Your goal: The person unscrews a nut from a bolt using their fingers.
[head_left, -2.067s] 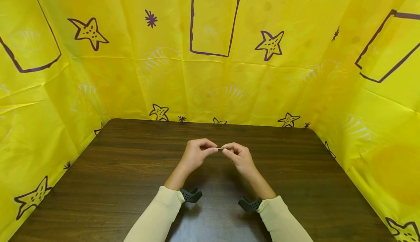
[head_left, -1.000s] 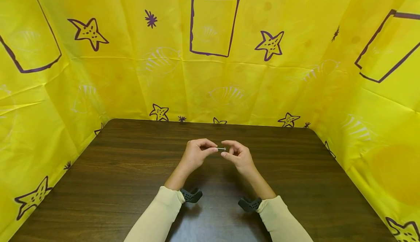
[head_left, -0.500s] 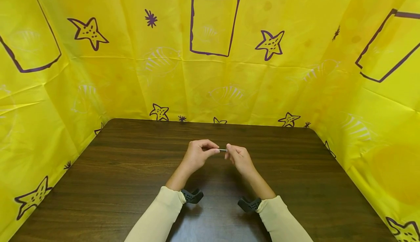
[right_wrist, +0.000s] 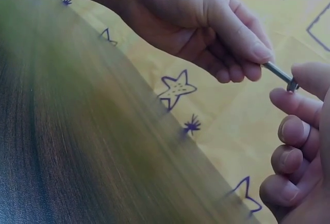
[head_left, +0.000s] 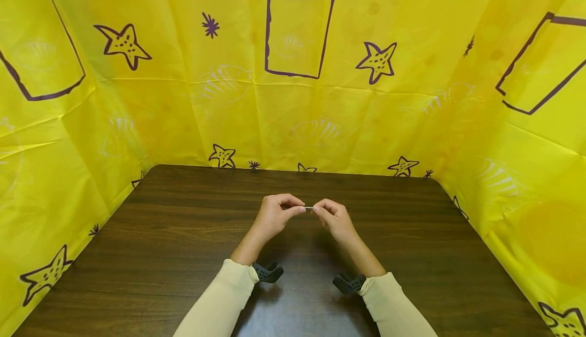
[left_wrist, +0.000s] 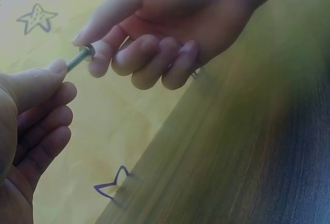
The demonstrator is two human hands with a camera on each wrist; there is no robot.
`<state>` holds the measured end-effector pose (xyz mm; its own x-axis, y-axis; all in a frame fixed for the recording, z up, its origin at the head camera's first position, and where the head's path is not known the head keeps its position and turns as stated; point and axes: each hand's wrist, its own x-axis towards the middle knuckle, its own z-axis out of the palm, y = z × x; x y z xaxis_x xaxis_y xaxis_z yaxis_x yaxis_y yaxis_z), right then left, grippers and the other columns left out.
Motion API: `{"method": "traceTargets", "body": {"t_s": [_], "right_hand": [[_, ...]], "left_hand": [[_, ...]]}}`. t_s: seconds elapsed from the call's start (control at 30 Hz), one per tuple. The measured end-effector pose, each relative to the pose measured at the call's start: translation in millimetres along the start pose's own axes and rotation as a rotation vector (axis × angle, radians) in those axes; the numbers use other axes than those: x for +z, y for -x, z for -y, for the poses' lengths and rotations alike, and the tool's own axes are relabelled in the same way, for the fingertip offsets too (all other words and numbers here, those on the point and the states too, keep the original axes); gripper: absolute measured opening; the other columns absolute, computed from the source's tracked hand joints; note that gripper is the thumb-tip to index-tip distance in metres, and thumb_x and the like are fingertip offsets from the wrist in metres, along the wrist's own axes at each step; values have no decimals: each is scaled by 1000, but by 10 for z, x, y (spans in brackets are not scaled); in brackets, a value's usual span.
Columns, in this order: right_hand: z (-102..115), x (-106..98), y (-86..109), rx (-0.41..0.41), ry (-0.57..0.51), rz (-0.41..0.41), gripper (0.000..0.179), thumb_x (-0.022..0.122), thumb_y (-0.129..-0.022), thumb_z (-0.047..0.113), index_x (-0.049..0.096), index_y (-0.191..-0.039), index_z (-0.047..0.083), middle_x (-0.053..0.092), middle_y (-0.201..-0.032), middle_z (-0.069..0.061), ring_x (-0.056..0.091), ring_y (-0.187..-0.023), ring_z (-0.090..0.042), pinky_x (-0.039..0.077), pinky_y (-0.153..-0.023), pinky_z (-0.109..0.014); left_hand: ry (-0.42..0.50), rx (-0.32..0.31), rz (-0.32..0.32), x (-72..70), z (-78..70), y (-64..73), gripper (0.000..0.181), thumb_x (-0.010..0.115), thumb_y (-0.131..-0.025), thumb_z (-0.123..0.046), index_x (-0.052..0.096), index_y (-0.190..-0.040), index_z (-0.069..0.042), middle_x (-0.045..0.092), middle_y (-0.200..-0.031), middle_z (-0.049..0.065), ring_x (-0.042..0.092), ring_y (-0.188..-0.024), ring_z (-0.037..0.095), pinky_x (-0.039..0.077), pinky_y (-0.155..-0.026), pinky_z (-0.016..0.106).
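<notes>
A slim metal bolt [head_left: 309, 207] is held level above the table, spanning the gap between both hands. My left hand [head_left: 273, 215] pinches its shank between thumb and fingers, covering the far left end. At the other end, the thumb and index finger of my right hand [head_left: 335, 218] pinch the wider part [right_wrist: 292, 85], which stands out from the shank in the right wrist view. Whether this part is a head or a nut I cannot tell. The left wrist view shows the bolt [left_wrist: 77, 60] slanting, with the right hand's other fingers curled below.
A dark wood-grain table [head_left: 183, 255] lies under the hands. Yellow cloth [head_left: 316, 108] printed with purple starfish and frames surrounds its back and sides. Each wrist wears a dark band, the left band [head_left: 268, 273] and the right band [head_left: 349, 283].
About a second ago the right fingers were spread apart, baring the bolt's wider end. They then shifted around it and now pinch that end again. The left hand has kept its grip almost still.
</notes>
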<state>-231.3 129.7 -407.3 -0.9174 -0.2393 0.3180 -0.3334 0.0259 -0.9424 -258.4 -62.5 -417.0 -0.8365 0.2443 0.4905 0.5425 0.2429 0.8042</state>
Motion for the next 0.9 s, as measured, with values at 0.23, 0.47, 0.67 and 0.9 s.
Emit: {"method": "traceTargets", "body": {"t_s": [0.23,0.47,0.67,0.9], "right_hand": [[-227,-53,-48,-60,-27,-20,15,61,-91,-7,60,-103,-17,45,-61,1,38,-51,-9,31,-46,-20],[-341,-74,-73,-137,10,-33,19,68,-88,-4,66,-106,-8,44,-61,0,37,-52,-8,30,-48,-21],[-315,-71,-76,-148,50,-26,24,69,-86,-6,66,-110,-8,43,-61,0,37,-54,-7,29,-49,-21],[-76,-8,-21,-64,92,-37,19,54,-98,1,65,-92,-12,44,-56,-7,40,-52,-13,34,-50,-21]], "left_hand": [[-10,5,-7,-9,4,-6,12,78,-82,-11,76,-88,-1,72,-81,-3,64,-73,12,53,-65,28],[-16,-14,-9,-23,3,-1,10,78,-83,-12,76,-88,-4,72,-81,-4,64,-72,12,53,-65,28],[-13,-19,0,-25,-2,-1,12,78,-83,-13,76,-89,-3,72,-82,-3,64,-73,12,53,-65,28],[-13,-21,-5,-21,-4,-2,7,79,-82,-11,77,-87,-7,71,-81,-4,64,-72,11,53,-63,28]]}}
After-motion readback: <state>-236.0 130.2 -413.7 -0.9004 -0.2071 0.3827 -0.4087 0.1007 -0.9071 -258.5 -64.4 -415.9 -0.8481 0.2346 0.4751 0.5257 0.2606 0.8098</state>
